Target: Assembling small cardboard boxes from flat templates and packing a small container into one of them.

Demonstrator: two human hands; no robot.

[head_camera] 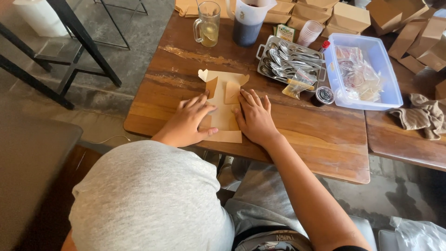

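Left hand [188, 122] lies flat, palm down, fingers spread apart, pressing the left side of a flattened brown cardboard box blank [224, 106] — grips nothing. Right hand [254, 117] likewise flat and open, fingers slightly apart, pressing the blank's right side; the 2 hands sit just beside each other with a strip of cardboard showing between them. The blank lies at the near-left part of the wooden table [316, 135], its flaps pointing far, 2 small flaps partly folded up.

Farther out: a metal tray of spoons and forks [290, 59] at far right of the blank, a small plastic packet [298, 83] leaning at its near edge. A small lidded sauce cup [324, 95] stands just right of that. A clear plastic bin with sachets [364, 69] sits further right. Far edge — glass mug with pale drink [207, 24], a pitcher of dark liquid [247, 19], a stack of plastic cups [309, 32], folded brown boxes [348, 16]. A crumpled brown cloth [423, 116] lies on the right table.
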